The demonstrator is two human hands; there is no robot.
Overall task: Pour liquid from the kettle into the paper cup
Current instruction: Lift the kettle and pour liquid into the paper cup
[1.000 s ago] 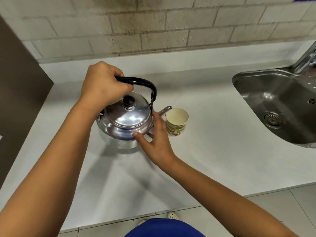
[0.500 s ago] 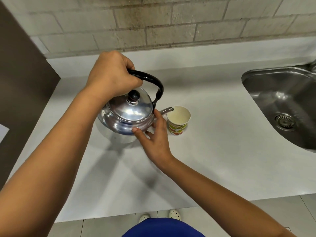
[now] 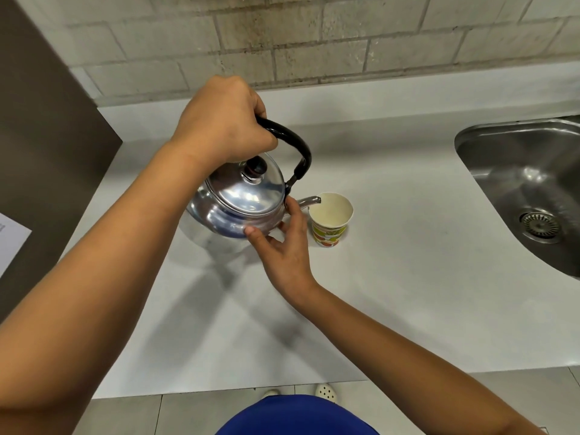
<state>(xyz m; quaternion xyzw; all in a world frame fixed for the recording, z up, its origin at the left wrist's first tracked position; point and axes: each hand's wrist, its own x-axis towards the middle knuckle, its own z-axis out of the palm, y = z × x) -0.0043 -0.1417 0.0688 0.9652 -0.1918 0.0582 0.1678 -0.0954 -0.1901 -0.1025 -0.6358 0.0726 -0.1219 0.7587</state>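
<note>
A shiny steel kettle (image 3: pixel 238 202) with a black handle and black lid knob hangs just above the white counter, tilted to the right. My left hand (image 3: pixel 222 120) is closed around the handle from above. My right hand (image 3: pixel 282 246) rests with spread fingers against the kettle's lower right side, near the base of the spout. The spout tip sits at the left rim of a paper cup (image 3: pixel 331 219) with a fruit print, which stands upright on the counter. I cannot make out any liquid stream.
The white counter (image 3: pixel 408 277) runs to a brick wall behind. A steel sink (image 3: pixel 527 183) with a drain is set in at the right. A dark panel (image 3: pixel 47 136) stands at the left. Floor tiles and shoes show below the counter's front edge.
The kettle has tipped further to the right and its spout has reached the cup's rim. Both hands kept their hold and contact. The camera shifted left, moving the sink toward the edge.
</note>
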